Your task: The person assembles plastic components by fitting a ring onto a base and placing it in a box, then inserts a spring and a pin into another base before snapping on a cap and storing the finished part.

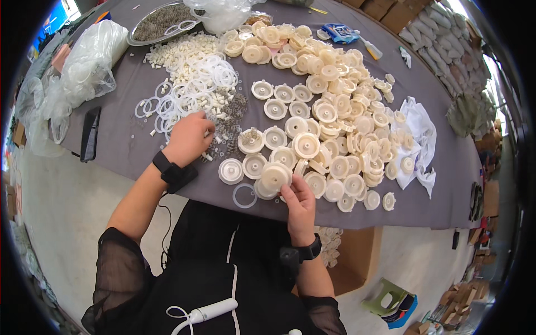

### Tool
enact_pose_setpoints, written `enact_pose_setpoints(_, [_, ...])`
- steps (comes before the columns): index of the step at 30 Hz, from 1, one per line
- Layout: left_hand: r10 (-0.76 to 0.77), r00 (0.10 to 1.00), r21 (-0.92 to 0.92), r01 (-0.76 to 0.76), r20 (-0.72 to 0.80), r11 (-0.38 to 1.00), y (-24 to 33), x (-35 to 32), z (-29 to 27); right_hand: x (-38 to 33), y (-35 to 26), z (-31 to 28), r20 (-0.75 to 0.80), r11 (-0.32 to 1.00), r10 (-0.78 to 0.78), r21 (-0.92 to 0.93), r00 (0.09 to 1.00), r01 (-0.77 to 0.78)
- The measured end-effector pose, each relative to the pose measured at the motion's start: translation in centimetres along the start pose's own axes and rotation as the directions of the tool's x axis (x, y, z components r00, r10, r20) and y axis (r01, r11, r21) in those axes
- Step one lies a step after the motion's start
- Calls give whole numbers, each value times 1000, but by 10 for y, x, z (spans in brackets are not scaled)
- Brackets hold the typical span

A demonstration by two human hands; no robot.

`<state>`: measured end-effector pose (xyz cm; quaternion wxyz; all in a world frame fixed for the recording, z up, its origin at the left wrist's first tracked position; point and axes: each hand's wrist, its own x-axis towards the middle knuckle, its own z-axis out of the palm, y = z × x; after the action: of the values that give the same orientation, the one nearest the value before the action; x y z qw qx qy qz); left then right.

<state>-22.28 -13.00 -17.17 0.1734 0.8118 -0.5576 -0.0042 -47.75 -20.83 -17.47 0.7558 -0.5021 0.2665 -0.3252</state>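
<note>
My right hand [299,202] grips a cream plastic disc [276,175] at the near edge of the grey table [128,145]. My left hand [188,137] reaches into a small heap of metal springs and white plastic bits [229,114], fingers curled down; what it pinches is hidden. A thin white ring [244,196] lies on the cloth between my hands. Single discs [231,171] sit in loose rows in front of me, and a large pile of the same cream discs [340,106] spreads to the right.
White rings [195,84] and small white pieces are heaped at far left centre. A metal tray [159,22] of springs stands at the back. Clear plastic bags [89,61], a black phone [90,134], a white cloth [419,134], and a cardboard box [352,257] below the table.
</note>
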Motion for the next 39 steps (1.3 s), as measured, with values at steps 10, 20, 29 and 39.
enact_pose_setpoints(10, [-314, 949, -477, 262, -32, 839, 0, -18, -20, -13, 20, 6, -74, 1000, -20, 8, 997, 20])
enact_pose_setpoints(20, [-56, 992, -166, 37, -114, 985, -20, -49, -23, -14, 19, 11, -114, 999, -1, 54, 993, 8])
enact_pose_setpoints(29, [-69, 991, -180, 47, -118, 983, -24, -40, -14, -16, 21, 9, -109, 998, 7, 69, 994, 0])
enact_pose_setpoints(39, [-487, 860, -922, 52, -154, 383, -5, -19, -18, -9, 30, 15, -90, 987, 55, 154, 994, -41])
